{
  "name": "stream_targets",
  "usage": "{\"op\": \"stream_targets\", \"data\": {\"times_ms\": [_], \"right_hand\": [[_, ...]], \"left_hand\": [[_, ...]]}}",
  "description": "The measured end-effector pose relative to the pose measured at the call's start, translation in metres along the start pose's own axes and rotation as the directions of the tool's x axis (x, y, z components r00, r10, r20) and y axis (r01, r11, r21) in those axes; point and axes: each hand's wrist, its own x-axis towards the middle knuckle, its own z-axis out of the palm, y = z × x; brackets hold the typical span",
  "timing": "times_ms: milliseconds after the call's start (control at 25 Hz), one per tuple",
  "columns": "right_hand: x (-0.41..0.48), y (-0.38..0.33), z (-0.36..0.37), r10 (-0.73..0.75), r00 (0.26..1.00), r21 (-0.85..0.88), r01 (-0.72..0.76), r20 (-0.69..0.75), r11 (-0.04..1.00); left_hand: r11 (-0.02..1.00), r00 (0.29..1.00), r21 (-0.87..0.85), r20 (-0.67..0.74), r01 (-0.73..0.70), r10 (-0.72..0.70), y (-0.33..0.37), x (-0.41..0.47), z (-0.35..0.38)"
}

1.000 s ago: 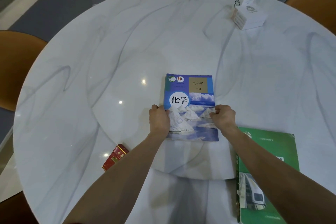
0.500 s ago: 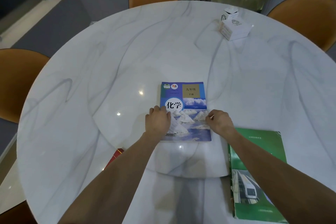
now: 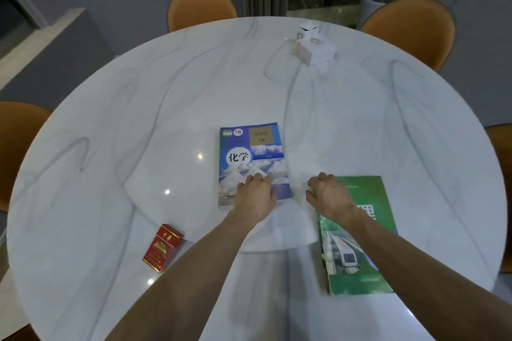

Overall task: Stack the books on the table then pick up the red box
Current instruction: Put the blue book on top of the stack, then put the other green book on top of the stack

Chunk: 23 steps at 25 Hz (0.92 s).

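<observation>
A blue book (image 3: 250,155) lies flat near the middle of the round white marble table (image 3: 138,119). My left hand (image 3: 256,196) rests palm down on its near right corner, fingers spread. A green book (image 3: 360,241) with a train picture lies flat to the right, partly under my right forearm. My right hand (image 3: 328,194) hovers at the green book's far left corner, fingers apart, holding nothing. The red box (image 3: 163,246) lies on the table to the near left, beside my left forearm.
Two small white boxes (image 3: 314,46) stand at the far side of the table. Orange chairs (image 3: 201,7) ring the table at the back, left and right. A raised round centre disc (image 3: 194,108) carries the blue book.
My right hand has left the blue book's right edge and moved right to the green book's corner. My left hand shifted right across the blue book. The camera tilted up.
</observation>
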Motion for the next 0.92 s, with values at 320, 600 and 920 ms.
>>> {"op": "stream_targets", "data": {"times_ms": [320, 600, 920], "right_hand": [[-0.063, 0.069, 0.016, 0.119, 0.992, 0.036, -0.117, -0.048, 0.992], [-0.096, 0.126, 0.039, 0.245, 0.969, 0.065, -0.242, -0.043, 0.968], [-0.103, 0.157, 0.06, 0.327, 0.945, 0.227, -0.322, 0.019, 0.919]], "left_hand": [[0.991, 0.989, 0.008, 0.062, -0.132, 0.131, 0.07, -0.027, 0.028], [0.993, 0.989, -0.078, 0.109, -0.087, 0.095, 0.119, -0.053, 0.058], [0.95, 0.978, -0.237, 0.096, 0.204, -0.186, 0.143, -0.074, 0.08]]}}
